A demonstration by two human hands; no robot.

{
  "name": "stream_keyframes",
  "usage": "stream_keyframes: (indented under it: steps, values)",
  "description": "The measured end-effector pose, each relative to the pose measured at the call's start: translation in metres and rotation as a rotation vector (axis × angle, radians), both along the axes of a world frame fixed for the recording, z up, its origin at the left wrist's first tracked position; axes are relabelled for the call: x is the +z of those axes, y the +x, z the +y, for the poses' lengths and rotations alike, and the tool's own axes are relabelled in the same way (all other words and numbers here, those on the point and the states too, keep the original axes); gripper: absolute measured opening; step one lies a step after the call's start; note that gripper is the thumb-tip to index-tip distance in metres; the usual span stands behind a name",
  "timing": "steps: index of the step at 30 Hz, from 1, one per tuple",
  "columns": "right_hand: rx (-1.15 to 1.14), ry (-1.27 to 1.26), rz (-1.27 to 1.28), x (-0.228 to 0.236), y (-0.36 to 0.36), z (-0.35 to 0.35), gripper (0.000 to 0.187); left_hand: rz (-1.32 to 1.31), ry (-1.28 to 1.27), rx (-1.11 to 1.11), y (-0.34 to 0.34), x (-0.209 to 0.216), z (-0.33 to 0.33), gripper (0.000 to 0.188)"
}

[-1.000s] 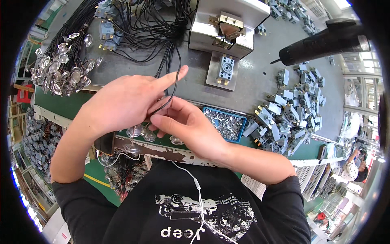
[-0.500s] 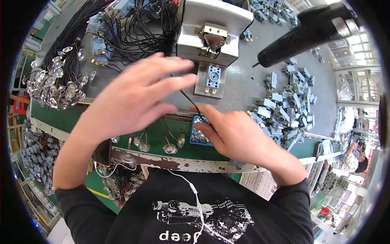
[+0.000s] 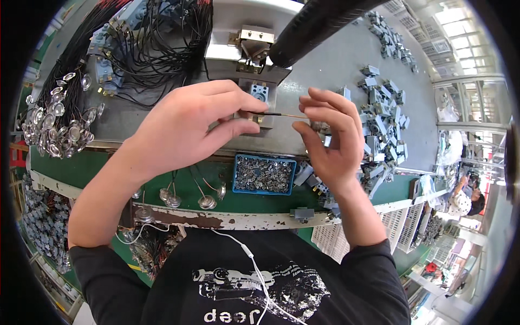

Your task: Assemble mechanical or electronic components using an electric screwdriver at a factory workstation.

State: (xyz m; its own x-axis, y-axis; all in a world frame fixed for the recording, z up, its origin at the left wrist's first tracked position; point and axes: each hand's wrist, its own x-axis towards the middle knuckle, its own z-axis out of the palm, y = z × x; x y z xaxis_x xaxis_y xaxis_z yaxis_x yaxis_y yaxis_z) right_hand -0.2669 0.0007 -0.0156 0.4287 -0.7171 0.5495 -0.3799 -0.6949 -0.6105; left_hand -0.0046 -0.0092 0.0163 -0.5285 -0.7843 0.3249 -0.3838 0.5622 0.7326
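In front of the press, my left hand (image 3: 203,116) pinches a thin black wire (image 3: 271,114) between thumb and forefinger. The wire's bare copper-coloured end (image 3: 292,115) points right and reaches my right hand (image 3: 337,135). That hand's fingers are curved and its thumb stands apart from them; whether it touches the wire tip is hard to tell. Behind my left fingertips sits a grey-blue switch block (image 3: 260,91), partly hidden, on a metal fixture below the white press (image 3: 225,51). A blue tray (image 3: 233,181) full of small metal parts lies below my hands.
A black powered driver (image 3: 309,32) hangs above the press's right side. Grey switch blocks (image 3: 379,124) are heaped at right. Black cables (image 3: 157,59) and round metal discs (image 3: 54,122) lie at left. More discs (image 3: 207,202) with wires rest near the front edge.
My right hand has moved up and right from the blue tray, and its fingers have spread. My left hand now pinches the wire. In the picture, the driver appears further left.
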Motion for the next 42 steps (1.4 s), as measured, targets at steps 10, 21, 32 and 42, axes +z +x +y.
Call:
stream_keyframes:
  steps: [10,21,32,42]
  values:
    - [0.374,1.201,-0.247,0.031,0.006,-0.017,0.024,-0.304,-0.086,-0.130,0.018,0.016,-0.005,0.023]
    - [0.330,1.171,-0.384,0.029,0.005,0.010,0.038,0.022,-0.034,-0.095,0.001,0.004,0.006,0.024]
    - [0.188,0.993,-0.467,0.017,0.009,0.016,0.038,0.028,-0.115,0.007,0.000,-0.003,0.005,0.024]
    - [0.495,1.256,-0.311,0.015,0.008,-0.031,0.031,0.020,-0.249,-0.128,0.010,-0.015,0.004,0.026]
